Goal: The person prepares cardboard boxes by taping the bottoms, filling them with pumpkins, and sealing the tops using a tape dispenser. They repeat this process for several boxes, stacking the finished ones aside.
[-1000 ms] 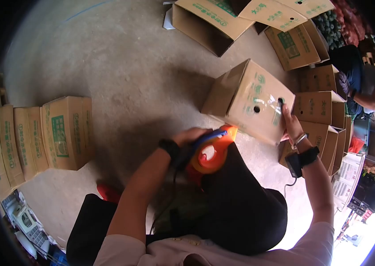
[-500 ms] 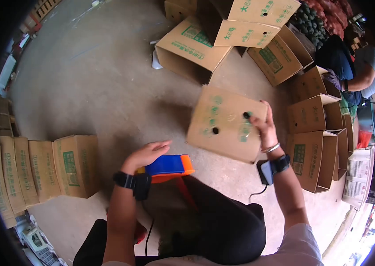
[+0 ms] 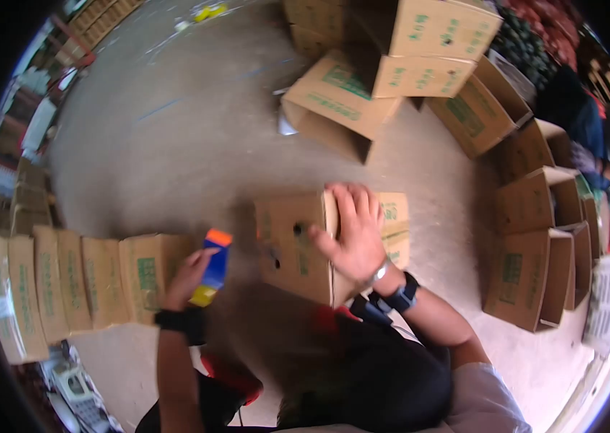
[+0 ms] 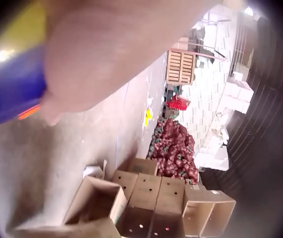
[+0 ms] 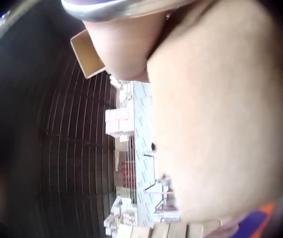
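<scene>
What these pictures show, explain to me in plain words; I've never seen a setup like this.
There is no machine: a person works bare-handed, so each grip is simply a hand. The large picture comes from a camera worn on the head, looking forward and down. The two smaller ones come from wrist cameras; bare skin fills much of both, and the right one also shows a bracelet. The left grip holds a blue tool with orange and yellow ends. The right grip rests on a box. Other boxes are on the floor, to both sides and ahead.
</scene>
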{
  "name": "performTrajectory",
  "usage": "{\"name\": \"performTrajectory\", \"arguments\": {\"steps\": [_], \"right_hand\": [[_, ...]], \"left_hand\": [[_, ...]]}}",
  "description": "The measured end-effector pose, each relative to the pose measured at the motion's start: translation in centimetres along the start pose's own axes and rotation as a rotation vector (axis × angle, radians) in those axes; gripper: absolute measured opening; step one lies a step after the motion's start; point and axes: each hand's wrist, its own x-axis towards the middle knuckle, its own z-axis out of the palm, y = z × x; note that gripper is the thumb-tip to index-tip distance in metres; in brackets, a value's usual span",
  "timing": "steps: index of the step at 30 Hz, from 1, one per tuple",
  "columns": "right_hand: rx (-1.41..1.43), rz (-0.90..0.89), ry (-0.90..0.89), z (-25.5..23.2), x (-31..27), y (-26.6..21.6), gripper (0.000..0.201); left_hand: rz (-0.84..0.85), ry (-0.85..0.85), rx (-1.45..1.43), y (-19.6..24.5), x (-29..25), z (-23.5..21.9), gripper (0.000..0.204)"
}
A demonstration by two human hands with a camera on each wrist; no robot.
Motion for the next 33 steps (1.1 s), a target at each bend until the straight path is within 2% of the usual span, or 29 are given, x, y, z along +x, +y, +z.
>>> {"name": "performTrajectory", "arguments": {"steps": [1, 2, 3, 4, 5, 6, 7, 8, 10, 11, 12, 14, 15, 16, 19, 21, 22, 23, 25, 26, 27, 28, 30, 31, 33], "right_hand": [[-0.02, -0.067, -0.048, 0.4, -0.9, -1.2, 0.056], [-0.031, -0.141, -0.101, 0.6, -1.9, -1.9, 0.054], [-0.042, -0.169, -0.134, 0.5, -2.7, -2.2, 0.051], [-0.042, -0.207, -0.172, 0.5, -3.6, -1.8, 0.048], [-0.102, -0.197, -0.162, 0.9, -4.2, 0.1, 0.042], [-0.172, -0.196, -0.199, 0.7, -4.8, 2.5, 0.035], [-0.107, -0.249, -0.167, 0.6, -5.6, 5.9, 0.028], [-0.058, -0.1, -0.11, 0.7, -7.5, 8.5, 0.036], [0.074, 0.19, 0.034, 1.0, -11.1, 13.7, 0.061], [0.47, 0.574, 0.104, 2.3, -12.1, 14.1, 0.061], [0.807, 0.634, -0.006, 2.8, -13.8, 15.3, 0.055], [1.424, 0.903, -0.197, 4.0, -17.1, 17.4, 0.052], [1.419, 0.972, -0.099, 4.2, -15.9, 15.6, 0.051], [1.404, 1.05, 0.007, 3.9, -15.2, 13.7, 0.05], [1.399, 1.076, 0.023, 4.5, -10.7, 8.8, 0.052], [1.517, 1.026, -0.249, 5.7, -6.1, 3.7, 0.058], [1.525, 1.184, -0.312, 6.5, -2.9, 0.0, 0.065], [1.566, 1.102, -0.492, 8.2, -0.2, -1.9, 0.069], [1.72, 0.965, -0.726, 13.2, 4.2, -5.7, 0.071], [1.63, 0.808, -0.845, 16.5, 6.2, -7.5, 0.07], [1.482, 0.587, -0.914, 19.5, 7.3, -10.2, 0.072], [1.304, 0.283, -0.872, 24.1, 7.9, -11.8, 0.08], [1.001, 0.492, -0.947, 27.3, 6.0, -15.8, 0.087], [0.966, 0.372, -1.086, 26.8, 4.2, -18.0, 0.084], [0.662, -0.248, -0.795, 29.5, 1.8, -19.3, 0.09]], "left_hand": [[0.094, 0.0, -0.054, 1.2, 0.1, 2.0, 0.036], [0.374, 0.049, -0.057, -2.8, 3.3, 3.5, 0.04], [0.211, 0.152, -0.018, -1.5, 3.4, 6.2, 0.052], [0.092, 0.194, 0.046, -2.4, 4.4, 6.6, 0.066], [0.094, 0.335, 0.074, -4.3, 5.2, 8.0, 0.077], [0.108, 0.523, 0.106, -9.3, 8.2, 9.4, 0.08], [0.123, 0.465, -0.046, -10.1, 7.9, 9.0, 0.08], [0.087, 0.441, -0.031, -9.8, 7.0, 8.8, 0.076], [0.123, 0.565, -0.02, -9.7, 5.4, 9.4, 0.069], [0.134, 0.595, 0.048, -10.0, 5.2, 9.8, 0.062], [0.151, 0.612, 0.121, -9.9, 4.4, 10.3, 0.056], [0.274, 0.686, 0.114, -9.9, 2.8, 10.5, 0.049], [0.328, 0.72, 0.103, -9.5, 2.0, 10.7, 0.045], [0.307, 0.761, 0.078, -9.4, 1.0, 10.8, 0.042], [0.309, 0.917, 0.071, -7.8, -3.1, 8.8, 0.035], [0.388, 1.096, 0.159, -8.2, -6.9, 5.6, 0.032], [0.444, 1.191, 0.21, -8.7, -9.0, 3.8, 0.031], [0.331, 1.203, 0.108, -7.8, -11.7, 2.0, 0.031], [0.591, 1.333, -0.501, -8.0, -14.6, -1.4, 0.032], [0.701, 1.406, -0.574, -9.4, -15.7, -2.8, 0.03], [0.521, 1.589, -0.111, -10.3, -16.7, -5.4, 0.033], [0.279, 1.655, 0.26, -10.5, -18.1, -7.0, 0.04], [0.046, 1.752, 0.277, -13.9, -18.9, -8.7, 0.039], [0.064, 1.655, 0.242, -15.2, -18.8, -9.4, 0.039], [0.066, 1.424, 0.161, -18.8, -17.8, -8.7, 0.039]]}}
